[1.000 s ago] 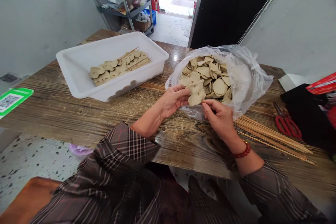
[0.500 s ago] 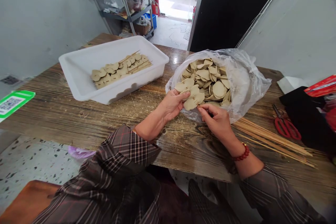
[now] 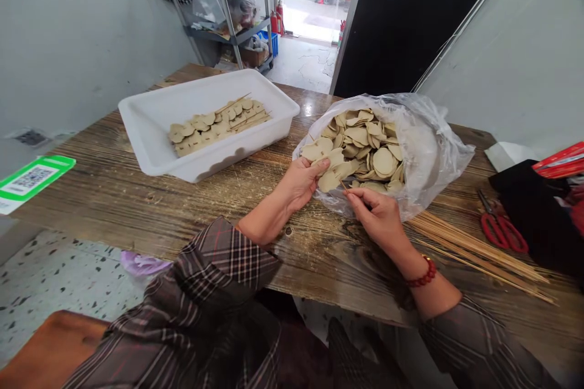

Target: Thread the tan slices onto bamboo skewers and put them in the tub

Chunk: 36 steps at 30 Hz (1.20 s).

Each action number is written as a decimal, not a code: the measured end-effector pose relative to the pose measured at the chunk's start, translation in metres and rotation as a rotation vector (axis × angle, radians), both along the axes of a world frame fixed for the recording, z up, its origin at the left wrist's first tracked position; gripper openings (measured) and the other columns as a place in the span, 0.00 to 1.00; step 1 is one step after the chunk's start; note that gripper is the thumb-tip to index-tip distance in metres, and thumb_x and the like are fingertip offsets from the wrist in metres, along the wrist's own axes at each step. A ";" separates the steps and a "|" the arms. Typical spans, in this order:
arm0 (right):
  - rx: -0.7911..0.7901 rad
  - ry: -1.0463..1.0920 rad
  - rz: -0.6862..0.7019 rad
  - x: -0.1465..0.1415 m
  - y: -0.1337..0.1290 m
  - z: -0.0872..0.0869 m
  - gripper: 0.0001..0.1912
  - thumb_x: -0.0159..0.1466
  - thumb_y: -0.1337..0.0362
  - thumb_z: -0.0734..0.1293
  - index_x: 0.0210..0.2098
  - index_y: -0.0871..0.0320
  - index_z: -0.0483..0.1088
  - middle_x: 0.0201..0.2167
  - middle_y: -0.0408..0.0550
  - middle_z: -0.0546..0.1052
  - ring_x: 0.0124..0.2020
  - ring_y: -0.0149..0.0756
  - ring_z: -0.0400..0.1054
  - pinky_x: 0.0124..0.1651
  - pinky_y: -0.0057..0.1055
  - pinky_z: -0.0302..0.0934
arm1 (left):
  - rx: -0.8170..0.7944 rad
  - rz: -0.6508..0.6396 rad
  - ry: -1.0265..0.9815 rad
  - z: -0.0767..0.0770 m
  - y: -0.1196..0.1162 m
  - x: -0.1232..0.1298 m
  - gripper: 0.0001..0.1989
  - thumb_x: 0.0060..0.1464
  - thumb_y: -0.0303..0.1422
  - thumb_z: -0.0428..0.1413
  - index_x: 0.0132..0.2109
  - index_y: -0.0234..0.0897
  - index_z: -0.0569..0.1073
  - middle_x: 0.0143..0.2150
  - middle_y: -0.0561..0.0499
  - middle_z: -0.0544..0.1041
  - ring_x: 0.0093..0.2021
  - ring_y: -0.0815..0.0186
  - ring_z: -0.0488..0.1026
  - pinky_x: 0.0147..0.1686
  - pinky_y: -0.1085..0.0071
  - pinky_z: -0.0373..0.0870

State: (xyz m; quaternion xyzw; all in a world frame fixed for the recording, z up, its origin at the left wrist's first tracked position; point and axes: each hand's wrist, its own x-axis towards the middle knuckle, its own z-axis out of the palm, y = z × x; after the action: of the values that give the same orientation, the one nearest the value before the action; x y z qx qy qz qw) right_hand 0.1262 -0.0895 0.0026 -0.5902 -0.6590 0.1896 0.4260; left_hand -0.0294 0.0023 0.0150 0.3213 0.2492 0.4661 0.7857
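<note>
My left hand (image 3: 302,181) is closed on several thin beige slices (image 3: 329,179), round and flat, threaded on a bamboo skewer. The thumb lies on top of them. My right hand (image 3: 375,211) pinches the near end of that skewer (image 3: 344,186), just right of the lowest slice. At the upper left, a skewer tip pokes out past the slices. Both hands are over the near rim of a clear plastic bag (image 3: 426,152), which is rolled open and full of loose beige slices (image 3: 384,161).
A white plastic tub (image 3: 146,158) at the left holds rows of skewered slices (image 3: 201,134). Bare bamboo skewers (image 3: 479,252) lie at the right, near red-handled scissors (image 3: 502,232) and a black box (image 3: 524,213). A green-edged code card (image 3: 36,181) sits at the left edge.
The right hand has drawn slightly away from the slices, and more of the skewer's near end shows. A skewer tip now shows at the far side. The whole view has shifted a little.
</note>
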 end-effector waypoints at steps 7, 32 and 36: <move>-0.020 0.016 0.001 0.000 -0.001 0.000 0.13 0.65 0.59 0.63 0.37 0.60 0.77 0.23 0.46 0.77 0.26 0.34 0.70 0.27 0.27 0.59 | 0.002 -0.020 -0.010 0.001 -0.001 -0.001 0.18 0.42 0.28 0.67 0.43 0.29 0.77 0.39 0.44 0.82 0.44 0.58 0.79 0.49 0.63 0.74; -0.055 -0.013 0.031 0.001 -0.001 -0.004 0.14 0.65 0.60 0.62 0.40 0.59 0.78 0.22 0.45 0.76 0.24 0.34 0.69 0.26 0.28 0.59 | -0.040 0.081 0.120 0.003 0.006 -0.007 0.10 0.49 0.31 0.64 0.39 0.33 0.77 0.34 0.48 0.81 0.31 0.67 0.78 0.34 0.71 0.77; -0.056 -0.012 0.022 0.001 -0.001 -0.004 0.14 0.65 0.60 0.62 0.39 0.59 0.78 0.22 0.45 0.76 0.24 0.33 0.69 0.26 0.27 0.59 | -0.037 0.078 0.118 0.003 0.005 -0.005 0.08 0.50 0.30 0.62 0.39 0.32 0.76 0.33 0.49 0.80 0.30 0.69 0.77 0.33 0.73 0.76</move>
State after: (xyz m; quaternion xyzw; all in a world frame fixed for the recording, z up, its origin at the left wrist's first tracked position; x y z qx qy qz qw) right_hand 0.1270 -0.0908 -0.0018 -0.5956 -0.6624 0.2091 0.4034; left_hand -0.0348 0.0072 0.0176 0.3235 0.3159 0.4720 0.7568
